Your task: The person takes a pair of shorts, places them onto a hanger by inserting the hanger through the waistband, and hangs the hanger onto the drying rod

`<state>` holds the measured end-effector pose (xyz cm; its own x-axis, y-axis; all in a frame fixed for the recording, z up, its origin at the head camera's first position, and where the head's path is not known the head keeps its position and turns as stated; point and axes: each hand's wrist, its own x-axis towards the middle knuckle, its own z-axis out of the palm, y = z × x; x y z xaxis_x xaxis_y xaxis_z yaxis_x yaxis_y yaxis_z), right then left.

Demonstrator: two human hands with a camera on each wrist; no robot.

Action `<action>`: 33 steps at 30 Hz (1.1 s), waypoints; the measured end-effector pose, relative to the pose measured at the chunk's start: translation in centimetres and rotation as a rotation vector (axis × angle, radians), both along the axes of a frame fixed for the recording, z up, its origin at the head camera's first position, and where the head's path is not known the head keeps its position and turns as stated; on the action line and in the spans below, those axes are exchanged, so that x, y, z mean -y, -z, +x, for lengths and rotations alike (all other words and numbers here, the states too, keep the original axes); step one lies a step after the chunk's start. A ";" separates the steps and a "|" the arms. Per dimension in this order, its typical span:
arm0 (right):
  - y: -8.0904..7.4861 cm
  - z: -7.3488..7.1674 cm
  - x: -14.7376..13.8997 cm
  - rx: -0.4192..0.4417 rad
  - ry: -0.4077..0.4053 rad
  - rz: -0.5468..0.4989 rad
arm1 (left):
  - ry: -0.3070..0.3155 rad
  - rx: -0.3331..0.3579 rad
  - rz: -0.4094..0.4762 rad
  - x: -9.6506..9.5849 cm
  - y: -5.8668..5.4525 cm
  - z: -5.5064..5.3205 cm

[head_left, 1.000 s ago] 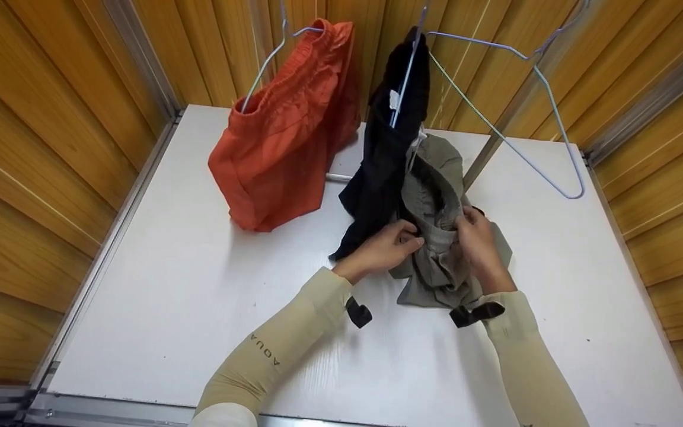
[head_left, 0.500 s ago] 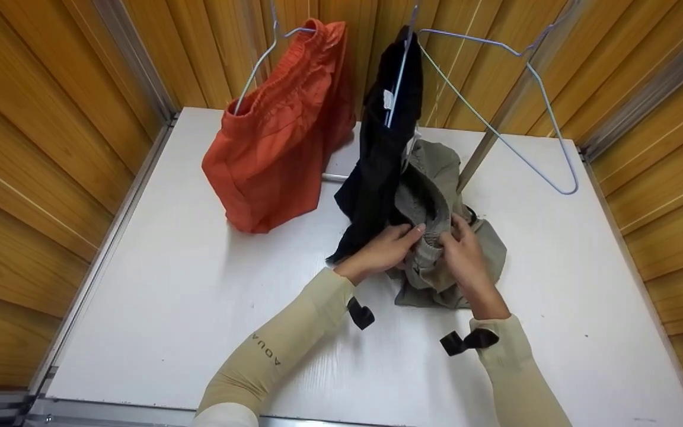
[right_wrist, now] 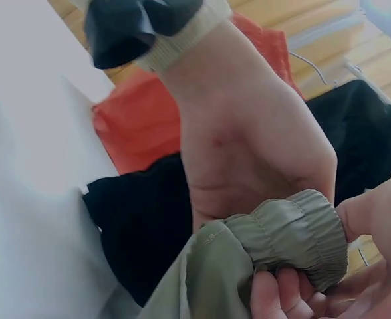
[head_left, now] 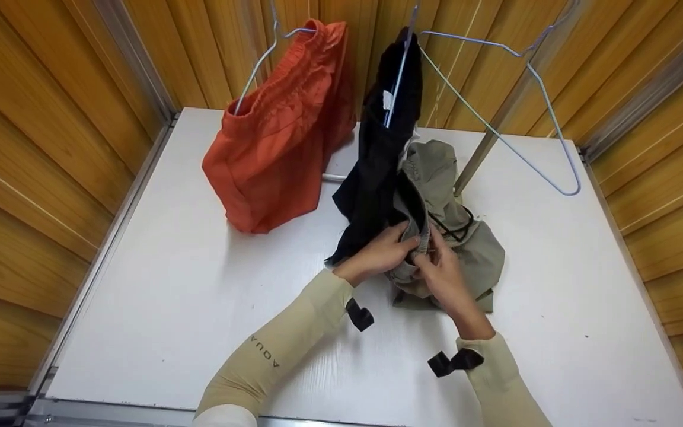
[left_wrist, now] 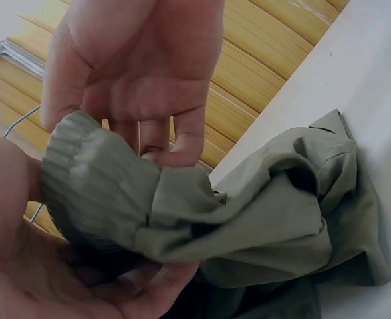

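A pair of grey-green shorts (head_left: 481, 254) with a gathered elastic waistband (left_wrist: 82, 179) lies bunched on the white table. My left hand (head_left: 382, 250) grips the near left part of the waistband, its thumb on the rim. My right hand (head_left: 445, 274) pinches the same band just right of it, fingers on the outer side. The two hands are close together. A black cord loop (head_left: 465, 228) lies on the cloth beyond my right hand. Black shorts (head_left: 380, 157) on a hanger hang just behind my left hand. In the right wrist view, the band (right_wrist: 298, 236) is folded between both hands.
Red-orange shorts (head_left: 279, 142) hang from a wire hanger at the back left. A bare wire hanger (head_left: 562, 142) hangs at the back right before a metal post (head_left: 478, 157). Wood-panelled walls (head_left: 667, 178) enclose the white table (head_left: 158, 308) on three sides.
My right hand has moved left along the waistband towards my left hand. The waist opening has narrowed, and the black cord has come into fuller view. My left hand has barely moved.
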<state>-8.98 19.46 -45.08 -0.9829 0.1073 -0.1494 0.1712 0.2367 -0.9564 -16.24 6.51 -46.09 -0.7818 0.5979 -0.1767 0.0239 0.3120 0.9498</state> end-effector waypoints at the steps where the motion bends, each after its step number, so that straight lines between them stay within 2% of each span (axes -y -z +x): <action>1: 0.1 0.1 0.2 0.004 -0.009 0.006 | 0.003 -0.008 0.014 0.0 0.1 0.0; 7: 0.5 0.9 1.1 -0.029 -0.068 0.112 | 0.004 0.022 0.051 0.3 0.2 -0.1; 11: 0.6 1.1 1.3 -0.057 -0.062 0.142 | 0.006 0.019 0.074 0.5 0.4 -0.2; 14: 0.7 1.1 1.3 -0.043 -0.033 0.144 | 0.015 0.012 0.081 0.5 0.6 -0.2; 22: 0.9 1.2 0.8 -0.024 0.029 0.225 | 0.029 -0.058 -0.044 0.5 0.4 -0.1; 26: 0.8 1.3 0.3 -0.011 0.041 0.182 | 0.031 -0.076 -0.085 0.5 0.2 0.0; 29: 0.7 1.4 -0.1 -0.026 0.051 0.144 | 0.032 -0.059 -0.072 0.4 0.1 0.1; 31: 0.7 1.4 -0.3 -0.037 0.062 0.135 | 0.033 -0.024 -0.045 0.3 0.2 0.2; 33: 0.7 1.5 -0.7 -0.032 0.074 0.137 | 0.043 0.044 -0.010 0.1 0.3 0.2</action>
